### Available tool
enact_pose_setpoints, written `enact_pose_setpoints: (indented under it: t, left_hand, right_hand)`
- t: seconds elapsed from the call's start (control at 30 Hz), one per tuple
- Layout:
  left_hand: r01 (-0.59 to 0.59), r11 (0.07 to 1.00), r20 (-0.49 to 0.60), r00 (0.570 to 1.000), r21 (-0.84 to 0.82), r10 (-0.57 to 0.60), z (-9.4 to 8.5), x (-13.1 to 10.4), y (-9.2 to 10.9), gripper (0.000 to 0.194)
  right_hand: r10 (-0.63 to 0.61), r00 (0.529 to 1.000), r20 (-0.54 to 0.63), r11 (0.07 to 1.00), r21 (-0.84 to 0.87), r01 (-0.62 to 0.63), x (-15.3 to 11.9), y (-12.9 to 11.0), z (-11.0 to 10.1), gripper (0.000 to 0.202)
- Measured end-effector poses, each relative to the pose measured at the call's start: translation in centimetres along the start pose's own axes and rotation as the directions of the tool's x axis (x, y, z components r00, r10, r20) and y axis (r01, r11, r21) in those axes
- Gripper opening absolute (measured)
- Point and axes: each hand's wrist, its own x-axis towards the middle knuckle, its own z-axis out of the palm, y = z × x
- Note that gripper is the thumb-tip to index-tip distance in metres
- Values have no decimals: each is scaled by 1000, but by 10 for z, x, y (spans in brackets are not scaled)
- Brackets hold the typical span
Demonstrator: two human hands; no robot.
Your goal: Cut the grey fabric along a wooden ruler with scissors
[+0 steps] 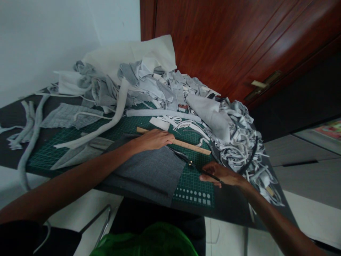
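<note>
A dark grey cloth (pixel 151 174) lies over the green cutting mat (pixel 195 177) near the table's front edge. My left hand (pixel 157 139) is closed at the cloth's far edge, beside a wooden ruler (pixel 191 146); whether it grips the cloth or presses on the ruler is hard to make out. To the right, my right hand (pixel 214 174) is wrapped round the handles of black scissors (pixel 190 163). Their blades point left and meet the cloth's upper right edge.
Grey and white scraps (pixel 170 89) are heaped along the back and right of the table (pixel 231 202). Long fabric strips (pixel 117 113) lie at the left. Behind stands a brown door (pixel 213 42); a metal chair frame (pixel 102 224) is below the front edge.
</note>
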Motion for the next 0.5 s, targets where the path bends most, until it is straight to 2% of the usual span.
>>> enact_pose_setpoints:
  t: [0.37, 0.5]
  left_hand:
    - [30, 999, 47, 998, -40, -29, -4, 2, 1, 16]
    - [42, 997, 61, 997, -59, -38, -6, 1, 1, 15]
  right_hand:
    - [22, 998, -51, 998, -54, -25, 9, -9, -2, 65]
    - [-16, 996, -91, 995, -101, 7, 10, -6, -2, 62]
